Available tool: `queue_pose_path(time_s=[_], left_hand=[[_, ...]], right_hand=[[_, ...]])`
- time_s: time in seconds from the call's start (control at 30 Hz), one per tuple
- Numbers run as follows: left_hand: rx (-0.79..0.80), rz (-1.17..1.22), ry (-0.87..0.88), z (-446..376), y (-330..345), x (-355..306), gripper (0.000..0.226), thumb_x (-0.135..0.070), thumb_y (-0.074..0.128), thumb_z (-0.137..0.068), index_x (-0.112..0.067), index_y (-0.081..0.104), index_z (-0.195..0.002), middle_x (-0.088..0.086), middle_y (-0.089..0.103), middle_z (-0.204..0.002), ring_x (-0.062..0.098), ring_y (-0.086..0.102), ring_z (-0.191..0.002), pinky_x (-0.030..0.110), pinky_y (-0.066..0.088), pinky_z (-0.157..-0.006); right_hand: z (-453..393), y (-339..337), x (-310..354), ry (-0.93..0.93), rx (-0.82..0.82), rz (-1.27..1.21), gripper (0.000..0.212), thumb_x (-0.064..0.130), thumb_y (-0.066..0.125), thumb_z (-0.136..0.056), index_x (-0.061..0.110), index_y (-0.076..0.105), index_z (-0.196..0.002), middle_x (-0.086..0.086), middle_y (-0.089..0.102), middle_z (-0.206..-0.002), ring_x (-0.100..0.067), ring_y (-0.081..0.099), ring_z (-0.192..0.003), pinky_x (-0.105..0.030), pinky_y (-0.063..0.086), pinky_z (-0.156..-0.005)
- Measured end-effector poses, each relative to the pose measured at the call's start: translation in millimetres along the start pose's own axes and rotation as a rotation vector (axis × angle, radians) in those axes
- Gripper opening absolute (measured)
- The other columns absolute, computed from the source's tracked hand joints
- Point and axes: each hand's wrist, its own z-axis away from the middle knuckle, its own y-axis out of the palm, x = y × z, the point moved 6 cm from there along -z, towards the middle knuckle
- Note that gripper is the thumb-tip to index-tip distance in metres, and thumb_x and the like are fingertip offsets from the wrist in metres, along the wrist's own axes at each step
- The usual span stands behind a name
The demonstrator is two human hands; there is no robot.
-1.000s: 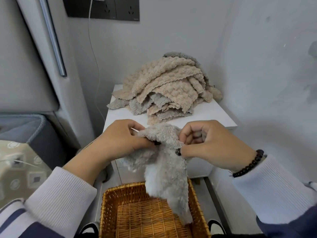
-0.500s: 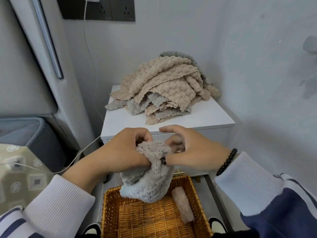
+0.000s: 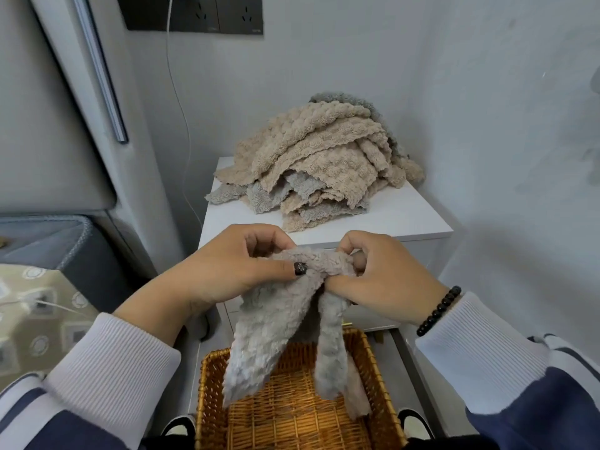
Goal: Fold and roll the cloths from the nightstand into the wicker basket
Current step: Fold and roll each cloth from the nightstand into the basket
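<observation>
A fluffy grey cloth (image 3: 276, 323) hangs in two loose flaps over the wicker basket (image 3: 207, 394) on the floor. My left hand (image 3: 227, 271) pinches its top edge on the left, and my right hand (image 3: 380, 274) pinches the same edge on the right, the hands close together. Behind them a heap of beige and grey cloths (image 3: 321, 160) lies on the white nightstand (image 3: 418, 219). The cloth's right flap hides part of the basket's inside; a pale rolled cloth (image 3: 358, 397) shows beneath it.
A wall stands close on the right. On the left are a grey padded headboard (image 3: 48, 125) and a bed with patterned bedding (image 3: 32, 316). A white cable (image 3: 181, 125) runs down from a wall socket. My shoes (image 3: 418, 423) flank the basket.
The cloth was bunched into a ball half a second ago; now it hangs spread in two flaps, with both hands pinching the top edge slightly higher.
</observation>
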Motion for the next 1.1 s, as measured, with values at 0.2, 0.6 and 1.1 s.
queue_pose_path(time_s=[0.2, 0.6, 1.1], left_hand=[[-0.137, 0.058, 0.029, -5.3, -2.6, 0.9, 0.007, -0.004, 0.072, -0.080, -0.010, 0.068, -0.080, 0.004, 0.067, -0.068, 0.010, 0.060, -0.060, 0.018, 0.048, -0.056], [-0.478, -0.004, 0.167, -8.3, -9.6, -12.0, 0.031, -0.039, 0.076, -0.065, -0.012, 0.065, -0.074, -0.014, 0.053, -0.048, 0.002, 0.039, -0.038, 0.013, 0.034, -0.039], [-0.488, 0.116, 0.198, 16.5, -55.6, 0.0, 0.019, -0.028, 0.077, -0.065, -0.016, 0.077, -0.081, 0.002, 0.076, -0.084, 0.019, 0.063, -0.077, 0.021, 0.053, -0.070]], right_hand=[[7.9, -4.1, -4.9, -0.056, 0.033, 0.119, 0.034, 0.040, 0.081, -0.067, 0.018, 0.056, -0.073, -0.003, 0.063, -0.075, -0.010, 0.051, -0.061, -0.034, 0.047, -0.063], [14.3, -52.5, -12.9, -0.151, -0.260, -0.026, 0.042, 0.024, 0.083, -0.070, 0.012, 0.044, -0.058, 0.008, 0.039, -0.051, -0.004, 0.033, -0.047, -0.013, 0.026, -0.047], [10.0, -83.4, -49.2, 0.164, -0.108, 0.076, 0.022, 0.031, 0.081, -0.072, 0.011, 0.071, -0.076, 0.018, 0.054, -0.045, -0.002, 0.046, -0.044, -0.009, 0.033, -0.047]])
